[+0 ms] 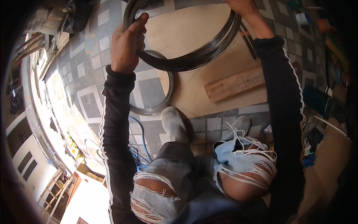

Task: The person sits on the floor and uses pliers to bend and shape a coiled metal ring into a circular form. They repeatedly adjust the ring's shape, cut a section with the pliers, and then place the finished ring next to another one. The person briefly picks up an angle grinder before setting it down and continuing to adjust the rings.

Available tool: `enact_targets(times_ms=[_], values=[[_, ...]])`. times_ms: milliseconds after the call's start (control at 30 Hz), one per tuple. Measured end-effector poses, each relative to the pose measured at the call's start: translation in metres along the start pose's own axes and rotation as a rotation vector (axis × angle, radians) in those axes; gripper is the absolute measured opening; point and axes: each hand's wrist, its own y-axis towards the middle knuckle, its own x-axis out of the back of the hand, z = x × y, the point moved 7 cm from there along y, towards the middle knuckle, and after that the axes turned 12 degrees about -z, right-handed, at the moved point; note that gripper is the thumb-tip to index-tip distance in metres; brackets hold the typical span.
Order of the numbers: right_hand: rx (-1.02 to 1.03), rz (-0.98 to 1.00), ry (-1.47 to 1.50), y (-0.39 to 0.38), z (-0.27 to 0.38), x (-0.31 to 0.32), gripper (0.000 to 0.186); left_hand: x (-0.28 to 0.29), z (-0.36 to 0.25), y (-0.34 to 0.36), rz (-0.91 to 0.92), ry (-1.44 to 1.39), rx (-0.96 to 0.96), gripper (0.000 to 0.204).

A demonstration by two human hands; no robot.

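Note:
A large coil of dark metal wire [194,64] is raised in front of me above a tan board [179,28]. My left hand [128,46] is closed around the coil's left side, thumb pointing up. At the coil's right side, my right hand [247,11] grips it; the upper picture edge cuts off most of its fingers. Below and left, a second, thinner wire coil [172,87] lies partly on the board and partly on the tiles. A tool with dark handles [249,44] rests on the board near my right wrist.
A wooden block [235,84] sits on the board, left of my right forearm. Blue tubing [143,140] lies by my left foot. My grey shoes [173,121] stand on the patterned tile floor [89,100]. Assorted items, including a white cup [302,18], are along the right.

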Motion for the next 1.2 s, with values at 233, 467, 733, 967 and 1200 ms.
enact_targets(times_ms=[233,467,733,967,1200], values=[[0.008,-1.184,-0.297,-0.044,-0.011,-0.049,0.048,0.014,0.073,0.004,-0.058,-0.412,0.284,0.031],[-0.849,-0.656,0.83,-0.204,-0.065,-0.151,0.083,0.044,0.135,-0.004,-0.231,-0.947,0.543,0.035],[-1.092,-0.399,1.662,-0.188,-0.011,-0.254,0.07,0.03,0.15,-0.02,-0.273,-1.038,0.486,0.038],[-1.054,-0.637,1.553,-0.147,-0.041,-0.225,0.025,0.015,0.18,-0.045,-0.329,-1.063,0.528,0.038],[-1.072,-0.78,1.224,-0.151,-0.063,-0.209,0.033,0.009,0.194,-0.05,-0.342,-1.073,0.53,0.035]])
